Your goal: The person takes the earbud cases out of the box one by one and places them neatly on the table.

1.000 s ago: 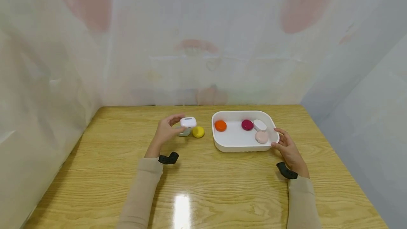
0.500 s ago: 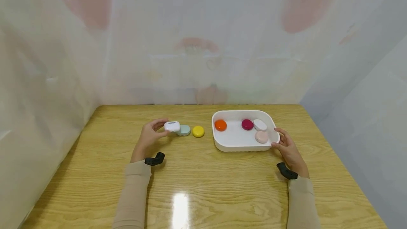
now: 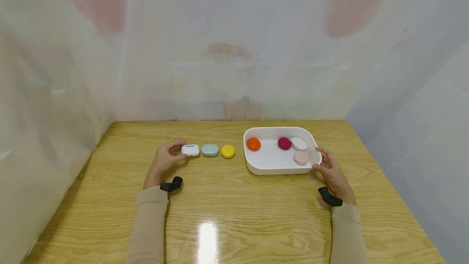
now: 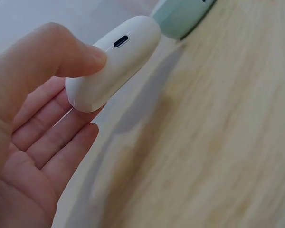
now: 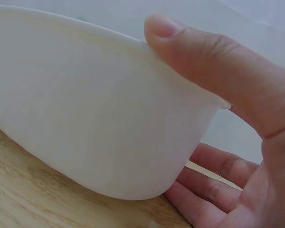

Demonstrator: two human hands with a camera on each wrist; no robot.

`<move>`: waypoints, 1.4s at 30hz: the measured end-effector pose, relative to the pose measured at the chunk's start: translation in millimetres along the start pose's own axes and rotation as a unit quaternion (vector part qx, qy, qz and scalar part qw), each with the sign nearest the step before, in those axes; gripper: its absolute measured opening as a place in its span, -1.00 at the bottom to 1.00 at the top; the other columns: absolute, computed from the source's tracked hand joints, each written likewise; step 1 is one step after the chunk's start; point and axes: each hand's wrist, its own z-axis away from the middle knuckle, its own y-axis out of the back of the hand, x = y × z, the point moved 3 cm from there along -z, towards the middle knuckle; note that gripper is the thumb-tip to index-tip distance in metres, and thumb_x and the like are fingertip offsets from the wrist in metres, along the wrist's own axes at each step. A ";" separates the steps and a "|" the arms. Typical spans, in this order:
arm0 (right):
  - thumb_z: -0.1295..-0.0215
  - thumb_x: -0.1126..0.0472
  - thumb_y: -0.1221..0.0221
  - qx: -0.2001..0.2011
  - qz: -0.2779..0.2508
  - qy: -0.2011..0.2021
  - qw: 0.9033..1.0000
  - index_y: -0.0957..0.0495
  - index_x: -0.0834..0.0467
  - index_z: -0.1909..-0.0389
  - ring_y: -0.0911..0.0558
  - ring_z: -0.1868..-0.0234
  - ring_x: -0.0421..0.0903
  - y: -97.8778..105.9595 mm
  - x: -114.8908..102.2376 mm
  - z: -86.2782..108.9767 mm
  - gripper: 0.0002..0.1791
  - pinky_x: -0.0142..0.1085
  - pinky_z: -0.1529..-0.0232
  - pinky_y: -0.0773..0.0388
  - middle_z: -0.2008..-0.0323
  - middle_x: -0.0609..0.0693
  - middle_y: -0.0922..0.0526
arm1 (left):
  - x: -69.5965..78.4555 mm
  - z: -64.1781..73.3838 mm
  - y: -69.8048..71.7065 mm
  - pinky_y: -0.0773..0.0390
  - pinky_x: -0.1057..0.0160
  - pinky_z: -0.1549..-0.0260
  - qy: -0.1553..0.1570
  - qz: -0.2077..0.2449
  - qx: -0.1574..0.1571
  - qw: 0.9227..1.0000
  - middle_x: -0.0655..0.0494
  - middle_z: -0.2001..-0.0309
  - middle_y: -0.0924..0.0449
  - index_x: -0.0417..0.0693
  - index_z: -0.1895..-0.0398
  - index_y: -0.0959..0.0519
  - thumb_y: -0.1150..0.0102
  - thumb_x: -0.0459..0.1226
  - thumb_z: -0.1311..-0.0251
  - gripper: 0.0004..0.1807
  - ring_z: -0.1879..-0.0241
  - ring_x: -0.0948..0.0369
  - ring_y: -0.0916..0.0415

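Note:
My left hand (image 3: 166,160) pinches a white earbud charging case (image 3: 190,150) between thumb and fingers. In the left wrist view the case (image 4: 116,61) shows its charging port, with a shadow on the table below it. Just to its right sits a mint-green earbud case (image 3: 210,150), then a round yellow case (image 3: 228,152). My right hand (image 3: 333,174) holds the right end of a white tray (image 3: 278,171). In the right wrist view my thumb (image 5: 194,50) lies over the tray's rim, fingers against its outer wall.
Inside the tray lie an orange round case (image 3: 253,144), a dark red one (image 3: 284,143), a white one (image 3: 299,144) and a pale pink one (image 3: 301,158). The wooden table (image 3: 234,207) ends at a patterned curtain (image 3: 234,84) behind.
My left hand has moved left and lowered the white earbud case, from over the mint-green case to beside it on the left. My right hand and the tray have stayed put.

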 end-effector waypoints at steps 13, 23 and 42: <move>-0.36 0.42 -0.06 -0.003 -0.006 0.004 1.000 -0.13 0.15 -0.38 -0.54 -0.01 -0.38 1.2 -0.9 1.9 -0.39 -0.61 0.07 -0.58 -0.15 -0.14 -0.36 | -7.6 -3.6 -0.8 -0.53 0.58 -0.05 0.010 -0.008 -0.046 0.999 -0.31 -0.34 -0.34 -0.28 -0.32 -0.36 -0.29 -0.35 -0.16 -0.37 -0.36 -0.17 -0.29; -0.34 0.46 -0.05 0.005 -0.013 0.012 1.000 -0.18 0.12 -0.35 -0.56 -0.01 -0.36 0.5 1.2 0.2 -0.42 -0.61 0.07 -0.59 -0.12 -0.12 -0.41 | -8.9 -8.4 3.4 -0.53 0.58 -0.06 0.029 -0.017 -0.070 0.997 -0.28 -0.40 -0.27 -0.26 -0.37 -0.30 -0.25 -0.38 -0.18 -0.34 -0.40 -0.14 -0.23; -0.33 0.42 -0.10 0.011 -0.007 0.008 1.000 -0.17 0.12 -0.35 -0.56 0.00 -0.36 1.5 1.9 -1.5 -0.40 -0.60 0.07 -0.59 -0.11 -0.10 -0.41 | 16.2 -5.7 3.5 -0.32 -0.07 -0.39 0.052 -0.063 -0.024 0.996 -0.14 -0.42 -0.29 -0.14 -0.37 -0.32 -0.21 -0.27 -0.25 -0.39 -0.46 -0.09 -0.17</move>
